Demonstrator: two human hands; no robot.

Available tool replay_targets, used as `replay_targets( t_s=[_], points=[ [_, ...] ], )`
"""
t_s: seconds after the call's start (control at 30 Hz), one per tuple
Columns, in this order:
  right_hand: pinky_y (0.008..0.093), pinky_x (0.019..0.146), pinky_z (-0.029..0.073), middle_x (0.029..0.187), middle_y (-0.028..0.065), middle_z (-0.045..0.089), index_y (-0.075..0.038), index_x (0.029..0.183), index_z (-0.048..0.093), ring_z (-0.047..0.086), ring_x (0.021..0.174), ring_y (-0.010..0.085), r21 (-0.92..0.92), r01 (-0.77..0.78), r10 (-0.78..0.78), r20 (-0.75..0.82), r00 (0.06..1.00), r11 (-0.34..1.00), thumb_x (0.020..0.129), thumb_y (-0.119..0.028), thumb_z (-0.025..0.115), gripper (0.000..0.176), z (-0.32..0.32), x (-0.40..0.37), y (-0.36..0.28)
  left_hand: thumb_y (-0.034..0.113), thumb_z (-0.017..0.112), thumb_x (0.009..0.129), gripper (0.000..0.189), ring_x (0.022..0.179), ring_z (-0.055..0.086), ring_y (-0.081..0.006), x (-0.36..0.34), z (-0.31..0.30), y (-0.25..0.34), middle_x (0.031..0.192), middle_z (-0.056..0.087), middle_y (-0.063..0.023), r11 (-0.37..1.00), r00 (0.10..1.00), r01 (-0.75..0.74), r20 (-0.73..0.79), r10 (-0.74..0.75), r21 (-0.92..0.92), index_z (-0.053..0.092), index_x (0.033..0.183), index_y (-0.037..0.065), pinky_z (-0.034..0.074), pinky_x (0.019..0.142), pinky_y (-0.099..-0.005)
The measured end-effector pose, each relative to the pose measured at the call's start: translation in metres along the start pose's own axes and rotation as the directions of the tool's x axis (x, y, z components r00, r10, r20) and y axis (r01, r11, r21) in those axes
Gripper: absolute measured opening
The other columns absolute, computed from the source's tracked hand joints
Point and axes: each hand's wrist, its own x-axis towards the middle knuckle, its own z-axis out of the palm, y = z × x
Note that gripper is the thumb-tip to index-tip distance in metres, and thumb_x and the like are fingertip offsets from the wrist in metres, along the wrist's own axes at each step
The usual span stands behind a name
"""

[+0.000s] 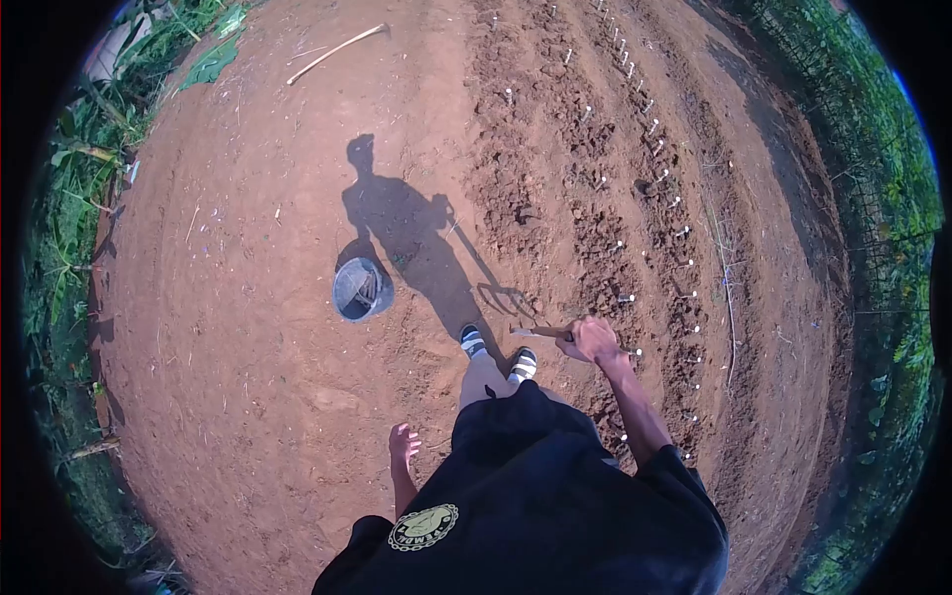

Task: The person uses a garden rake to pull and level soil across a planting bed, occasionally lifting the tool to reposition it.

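My right hand [592,340] is closed around the wooden handle of a long-handled tool [553,332], held out to the right of my body. Its head is foreshortened near my feet; the shadow on the ground ends in a pronged, curved shape. At my left side hangs my left hand [403,441], fingers loosely apart and holding nothing. A dark bucket [344,297] stands on the soil ahead and to the left, with something greyish inside that I cannot make out.
Tilled rows [595,223] with several small white-topped markers [627,298] run along the right. A hoe-like wooden-handled tool [337,55] lies far ahead on bare reddish soil. Green plants [64,248] border the left; a fence with foliage [892,268] lines the right.
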Motion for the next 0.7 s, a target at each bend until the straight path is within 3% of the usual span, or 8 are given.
replay_targets(
  t_s=[0.07,0.13,0.23,0.3,0.43,0.6,0.63,0.7],
  points=[
    [0.0384,0.070,0.047,0.064,0.0141,0.061,-0.007,0.079,0.066,0.060,0.064,0.0282,-0.002,-0.015,0.015,0.013,1.000,1.000,0.073,-0.043,0.055,0.038,-0.035,0.004,0.005,0.028,0.042,0.090,0.033,0.077,0.062,-0.0283,0.015,0.012,-0.008,0.105,0.059,-0.0143,0.984,0.979,0.151,0.127,-0.162,0.091,0.040,0.121,0.017,0.049,0.065,-0.0411],
    [0.0365,0.064,0.048,0.056,0.0127,0.059,-0.005,0.079,0.067,0.058,0.053,0.0271,-0.062,0.091,-0.105,-0.291,0.951,0.994,0.070,-0.037,0.059,0.033,-0.075,-0.002,0.000,0.030,0.042,0.090,0.035,0.077,0.062,-0.0302,0.025,0.023,-0.013,0.105,0.058,-0.0128,0.967,0.953,0.199,0.197,-0.229,0.160,0.038,0.122,0.017,0.047,0.073,-0.0475],
    [0.0354,0.055,0.048,0.053,0.0105,0.058,-0.005,0.078,0.068,0.056,0.046,0.0240,0.011,0.101,-0.098,-0.175,0.980,0.995,0.068,-0.030,0.061,0.028,-0.161,-0.017,-0.030,0.029,0.046,0.088,0.039,0.073,0.061,-0.0283,0.047,0.033,-0.025,0.100,0.058,-0.0118,0.975,0.947,0.212,0.230,-0.223,0.068,0.036,0.123,0.018,0.048,0.068,-0.0461],
    [0.0336,0.047,0.045,0.048,0.0073,0.055,-0.002,0.077,0.068,0.051,0.040,0.0207,0.100,0.067,-0.060,-0.068,0.996,0.993,0.067,-0.024,0.059,0.026,-0.226,-0.030,-0.061,0.027,0.050,0.085,0.042,0.069,0.060,-0.0257,0.054,0.045,-0.011,0.099,0.056,-0.0111,0.984,0.981,0.157,0.103,-0.165,0.080,0.036,0.123,0.018,0.050,0.062,-0.0444],
    [0.0326,0.042,0.041,0.043,0.0079,0.049,0.001,0.068,0.064,0.047,0.036,0.0179,0.117,0.111,-0.099,-0.105,0.990,0.987,0.068,-0.018,0.056,0.021,-0.280,-0.039,-0.080,0.024,0.052,0.084,0.043,0.069,0.060,-0.0241,0.065,0.045,0.028,0.100,0.056,-0.0114,0.990,0.989,0.137,0.051,-0.139,0.034,0.034,0.123,0.018,0.050,0.057,-0.0395],
    [0.0325,0.040,0.041,0.040,0.0085,0.046,0.001,0.061,0.062,0.044,0.034,0.0173,0.071,0.058,-0.047,-0.149,0.988,0.996,0.066,-0.014,0.052,0.019,-0.275,0.002,-0.081,0.019,0.051,0.085,0.045,0.068,0.059,-0.0217,0.068,0.020,0.067,0.105,0.053,-0.0122,0.995,1.000,0.026,-0.012,-0.027,-0.097,0.031,0.126,0.019,0.049,0.049,-0.0329],
    [0.0314,0.039,0.045,0.044,0.0085,0.053,-0.004,0.078,0.069,0.048,0.033,0.0184,0.031,0.037,-0.034,-0.104,0.994,0.999,0.067,-0.017,0.053,0.023,-0.257,0.022,-0.073,0.020,0.050,0.085,0.047,0.068,0.058,-0.0204,0.064,0.010,0.073,0.108,0.050,-0.0130,0.996,1.000,0.026,0.005,-0.026,-0.080,0.030,0.127,0.020,0.049,0.051,-0.0324],
    [0.0324,0.043,0.046,0.046,0.0103,0.054,-0.003,0.075,0.068,0.052,0.036,0.0189,-0.015,-0.030,0.030,-0.010,0.999,0.999,0.071,-0.027,0.049,0.031,-0.200,0.077,-0.056,0.020,0.050,0.085,0.048,0.067,0.057,-0.0198,0.062,-0.006,0.070,0.108,0.049,-0.0134,0.992,0.997,0.060,-0.036,-0.064,-0.116,0.029,0.128,0.020,0.049,0.052,-0.0316]
  ],
)
